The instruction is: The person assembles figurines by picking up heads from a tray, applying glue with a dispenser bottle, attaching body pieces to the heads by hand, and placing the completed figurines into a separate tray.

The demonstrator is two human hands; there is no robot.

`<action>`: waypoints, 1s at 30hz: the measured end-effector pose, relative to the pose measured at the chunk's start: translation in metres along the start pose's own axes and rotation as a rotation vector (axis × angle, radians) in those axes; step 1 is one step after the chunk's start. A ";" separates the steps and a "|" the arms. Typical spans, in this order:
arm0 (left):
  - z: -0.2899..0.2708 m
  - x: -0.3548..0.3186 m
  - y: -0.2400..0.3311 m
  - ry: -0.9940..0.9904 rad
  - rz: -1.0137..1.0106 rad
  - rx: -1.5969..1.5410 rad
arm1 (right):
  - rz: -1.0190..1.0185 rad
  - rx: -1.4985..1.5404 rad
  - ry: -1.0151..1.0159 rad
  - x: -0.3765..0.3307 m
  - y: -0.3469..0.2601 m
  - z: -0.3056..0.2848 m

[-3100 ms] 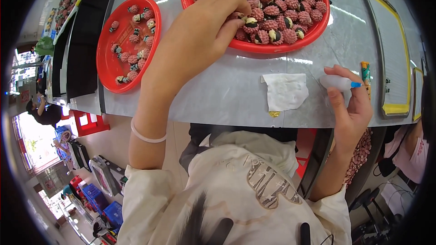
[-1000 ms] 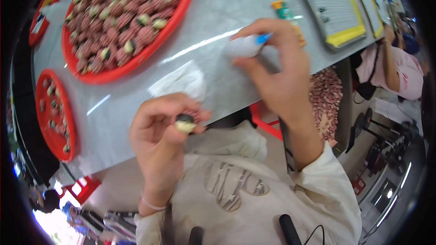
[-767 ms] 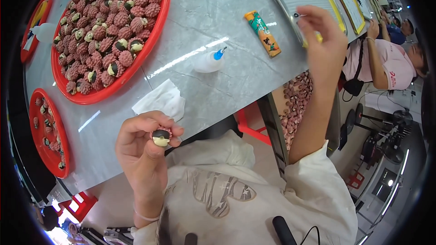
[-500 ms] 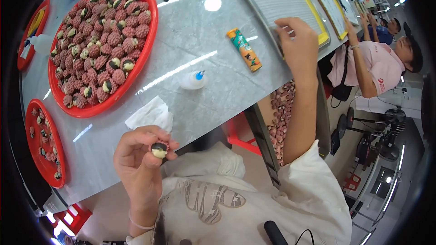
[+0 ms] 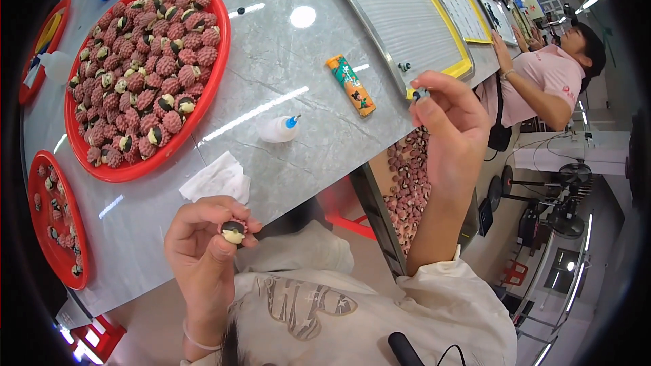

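Note:
Between the thumb and fingers of my left hand (image 5: pixel 200 247) is a small pink ridged cookie (image 5: pixel 234 231), with pale cream and a dark round piece showing on its face. My right hand (image 5: pixel 451 122) is raised beside the near corner of a ribbed metal tray (image 5: pixel 390 3), pinching a small grey-blue piece (image 5: pixel 420 94) between thumb and index finger; its exact kind is too small to tell. A similar small piece (image 5: pixel 405 66) lies at that tray's edge. Left of my right hand lies an orange and green wrapped packet (image 5: pixel 350 86).
A big red tray (image 5: pixel 220 51) of pink cookies stands left, with a smaller red tray (image 5: pixel 83 257) nearer. A squeeze bottle (image 5: pixel 277 129) and a white tissue (image 5: pixel 215 177) lie mid-table. Below my right arm is a box of cookies (image 5: pixel 407 193). A co-worker (image 5: pixel 542 85) stands at right.
My right hand has drawn back from the metal tray toward me and now pinches a small grey-blue piece. My left hand keeps its hold on the cookie. The view has shifted slightly.

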State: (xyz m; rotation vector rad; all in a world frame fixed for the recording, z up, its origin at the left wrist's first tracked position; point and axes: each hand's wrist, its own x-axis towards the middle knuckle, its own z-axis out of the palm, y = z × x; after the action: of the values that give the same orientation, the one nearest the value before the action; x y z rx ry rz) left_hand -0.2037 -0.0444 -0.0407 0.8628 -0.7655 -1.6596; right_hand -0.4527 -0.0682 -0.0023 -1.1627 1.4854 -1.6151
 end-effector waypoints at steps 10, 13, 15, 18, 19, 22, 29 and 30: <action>0.000 0.002 -0.004 -0.110 -0.037 -0.021 | 0.134 0.344 -0.372 -0.027 -0.004 0.039; 0.001 0.002 -0.006 -0.103 -0.064 -0.011 | 0.146 0.219 -0.444 -0.038 -0.010 0.055; -0.003 0.002 -0.009 -0.161 -0.026 -0.159 | 0.070 0.162 -0.492 -0.044 -0.008 0.063; -0.005 0.001 -0.009 -0.179 0.007 -0.154 | -0.077 0.115 -0.568 -0.049 -0.003 0.070; -0.006 0.001 -0.010 -0.175 0.003 -0.153 | -0.142 0.130 -0.596 -0.051 -0.001 0.072; -0.004 -0.001 -0.011 -0.153 0.023 -0.173 | -0.183 0.065 -0.627 -0.054 0.004 0.072; -0.001 -0.003 -0.009 -0.041 -0.067 -0.019 | -0.310 -0.106 -0.622 -0.055 -0.001 0.075; -0.001 -0.004 -0.010 -0.043 -0.071 -0.030 | -0.368 -0.105 -0.615 -0.055 0.000 0.076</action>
State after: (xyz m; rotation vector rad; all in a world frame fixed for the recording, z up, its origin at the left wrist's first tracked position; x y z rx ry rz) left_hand -0.2069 -0.0381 -0.0488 0.8446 -0.7449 -1.7530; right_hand -0.3618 -0.0501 -0.0144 -1.8700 0.9997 -1.2268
